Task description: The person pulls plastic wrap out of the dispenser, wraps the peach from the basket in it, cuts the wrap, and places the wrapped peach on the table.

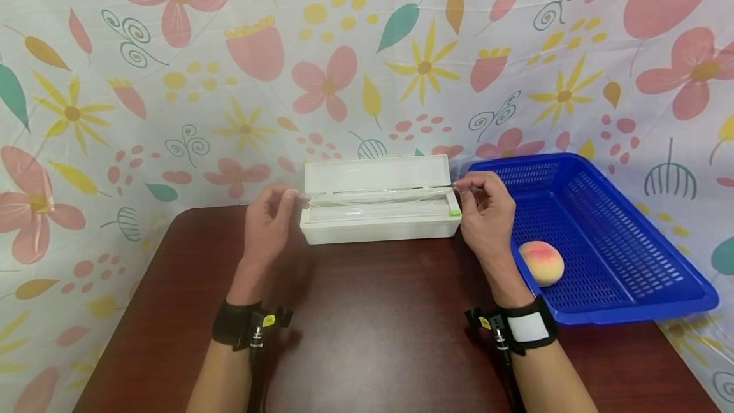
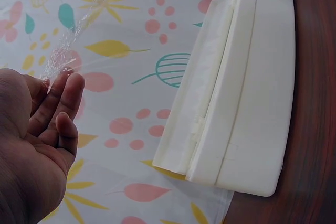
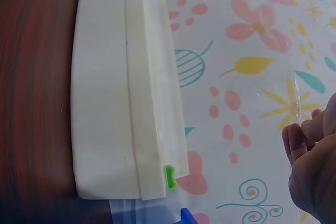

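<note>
A sheet of clear plastic wrap (image 1: pixel 378 195) is stretched between both hands over a white wrap dispenser box (image 1: pixel 381 229). The box's lid (image 1: pixel 377 174) stands raised at the back, and a small green slider (image 1: pixel 455 213) sits at its right end. My left hand (image 1: pixel 269 218) pinches the wrap's left end between thumb and fingers; in the left wrist view the bunched film (image 2: pixel 65 51) trails from the fingertips. At the box's right end my right hand (image 1: pixel 486 209) pinches the other end, its fingertips (image 3: pixel 295 132) at the thin film edge.
A blue plastic basket (image 1: pixel 619 314) stands on the right of the dark wooden table (image 1: pixel 367 311), with a peach (image 1: pixel 541 263) inside near its left wall. Behind the table hangs a white floral-print cloth (image 1: pixel 367 81).
</note>
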A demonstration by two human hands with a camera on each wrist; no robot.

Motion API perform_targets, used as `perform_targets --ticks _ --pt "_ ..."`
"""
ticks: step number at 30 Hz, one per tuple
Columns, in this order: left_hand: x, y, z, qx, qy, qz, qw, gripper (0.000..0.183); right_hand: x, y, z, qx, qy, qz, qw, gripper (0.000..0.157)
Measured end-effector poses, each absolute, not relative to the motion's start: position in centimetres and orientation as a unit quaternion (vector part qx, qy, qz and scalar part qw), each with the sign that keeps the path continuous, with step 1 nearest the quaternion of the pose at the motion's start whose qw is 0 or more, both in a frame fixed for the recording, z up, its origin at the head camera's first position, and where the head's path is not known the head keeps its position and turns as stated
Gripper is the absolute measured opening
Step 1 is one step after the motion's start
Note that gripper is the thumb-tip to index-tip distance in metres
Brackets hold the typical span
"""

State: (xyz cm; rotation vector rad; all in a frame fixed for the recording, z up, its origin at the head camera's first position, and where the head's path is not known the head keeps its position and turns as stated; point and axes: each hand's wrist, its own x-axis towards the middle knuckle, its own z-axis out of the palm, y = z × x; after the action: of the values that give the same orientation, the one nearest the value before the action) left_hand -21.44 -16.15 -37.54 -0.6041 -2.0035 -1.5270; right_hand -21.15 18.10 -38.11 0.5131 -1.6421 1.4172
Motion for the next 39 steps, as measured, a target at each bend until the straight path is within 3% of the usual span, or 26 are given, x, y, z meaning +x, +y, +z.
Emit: perform_targets --ticks 22,39 --pt "-22.9 -17.2 -39.1 -0.237 -0.729 -0.579 0.278 0.012 -20.5 17.8 -37.1 0.21 -0.646 0.582 0.448 0.005" --pt "-20.5 -16.1 -36.2 -0.246 -0.729 -0.566 0.295 0.012 -20.1 17.8 -36.5 0.21 -0.636 0.584 0.459 0.004"
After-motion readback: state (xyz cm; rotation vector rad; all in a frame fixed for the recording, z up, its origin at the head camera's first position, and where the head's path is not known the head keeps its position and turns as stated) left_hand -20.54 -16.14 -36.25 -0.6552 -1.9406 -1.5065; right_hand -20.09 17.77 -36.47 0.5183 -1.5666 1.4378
